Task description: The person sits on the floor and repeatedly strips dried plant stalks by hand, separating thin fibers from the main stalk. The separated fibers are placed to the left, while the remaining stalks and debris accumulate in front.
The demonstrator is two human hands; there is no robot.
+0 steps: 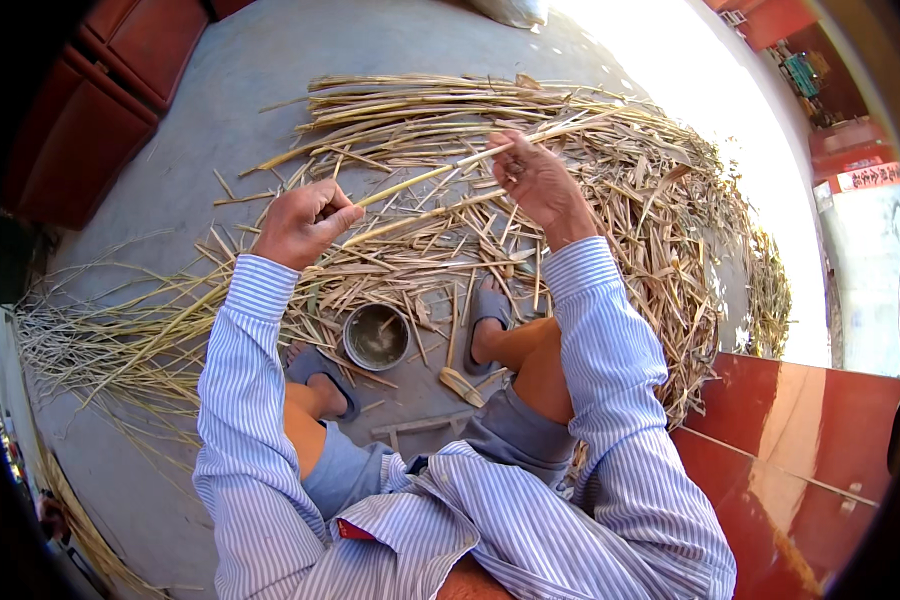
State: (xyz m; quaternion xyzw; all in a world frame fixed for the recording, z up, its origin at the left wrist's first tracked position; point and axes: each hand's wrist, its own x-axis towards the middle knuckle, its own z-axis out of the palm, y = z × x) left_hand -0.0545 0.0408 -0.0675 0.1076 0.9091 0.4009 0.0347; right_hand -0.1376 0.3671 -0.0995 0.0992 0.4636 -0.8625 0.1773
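Striped shirt [630, 500] nearest; fingers of left hand [305, 224] and right hand [542, 188] pinch one pale stalk [420, 180] above the floor [235, 85]. Husks [660, 235] surround sandalled feet [486, 336] and a bowl [345, 340] of murky liquid [375, 346]; red furniture [85, 135] occupies the floor's far-left corner.

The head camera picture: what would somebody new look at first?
Probably the big heap of dry stalks and leaves, spread across the floor in front of the person and off to the right. Then the pale stalk stretched between the left hand and right hand, above the litter. Lower down, a round bowl sits between the two sandals.
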